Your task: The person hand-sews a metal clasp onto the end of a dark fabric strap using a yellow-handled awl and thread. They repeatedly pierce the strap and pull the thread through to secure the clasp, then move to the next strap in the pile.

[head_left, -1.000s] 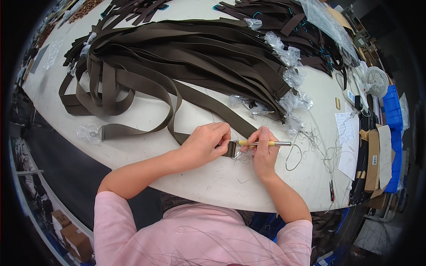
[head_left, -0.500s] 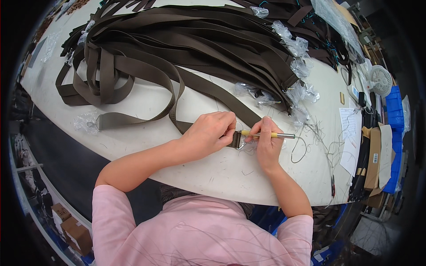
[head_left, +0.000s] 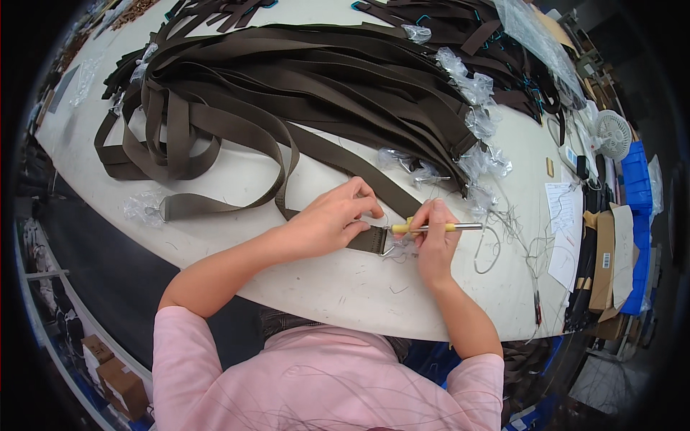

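A brown webbing strap (head_left: 368, 240) lies on the white table, its stitched end carrying a metal ring (head_left: 389, 250) partly in clear plastic wrap. Curled over this end is my left hand (head_left: 338, 215), with the thumb against the webbing and the index finger bent above it. My right hand (head_left: 435, 233) is closed round a pen-like tool (head_left: 463, 226) with a yellow grip and a silver rear end. The tool's tip points left, at the stitched end close to my left fingertips. A fine thread shows near that tip.
A large heap of brown straps (head_left: 302, 79) with plastic-wrapped ends covers the far table (head_left: 323, 284). Loose threads (head_left: 521, 237) and a grey cord (head_left: 489, 251) lie to the right. Beyond are papers (head_left: 564, 230), a small white fan (head_left: 613, 135), a cardboard box (head_left: 607, 251) and blue bins (head_left: 638, 215).
My left hand has eased back left, its thumb and index finger wider apart, so more of the strap end shows. The tool remains in my right hand, its tip still near the stitching.
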{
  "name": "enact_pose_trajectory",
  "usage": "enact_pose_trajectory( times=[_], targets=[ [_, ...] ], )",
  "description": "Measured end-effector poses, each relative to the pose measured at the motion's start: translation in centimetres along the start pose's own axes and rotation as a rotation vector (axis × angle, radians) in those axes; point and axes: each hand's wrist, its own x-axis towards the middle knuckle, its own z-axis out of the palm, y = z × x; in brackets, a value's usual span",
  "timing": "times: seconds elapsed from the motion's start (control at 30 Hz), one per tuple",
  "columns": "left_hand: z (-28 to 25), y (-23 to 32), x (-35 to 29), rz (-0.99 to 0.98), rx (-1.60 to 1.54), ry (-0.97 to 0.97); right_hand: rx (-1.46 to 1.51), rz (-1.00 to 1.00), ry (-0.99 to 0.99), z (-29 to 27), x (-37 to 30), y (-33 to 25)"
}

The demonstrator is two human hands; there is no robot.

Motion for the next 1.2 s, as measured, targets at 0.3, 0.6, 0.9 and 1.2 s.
enact_pose_trajectory(
  times=[0.3, 0.6, 0.9, 1.2],
  targets=[
    [1.6, -1.3, 0.3, 0.207, 0.163, 0.083, 0.006, 0.065, -0.023, 0.3, 0.1, 0.9],
    [1.3, -0.9, 0.1, 0.174, 0.172, 0.066, 0.056, 0.082, 0.003, 0.8, 0.0, 1.1],
    [1.8, -1.4, -0.3, 0.339, 0.4, 0.103, -0.022, 0.064, -0.045, 0.1, 0.1, 0.9],
    [2.1, -1.4, -0.3, 0.341, 0.434, 0.105, 0.043, 0.092, -0.015, 0.7, 0.1, 1.1]
  ],
)
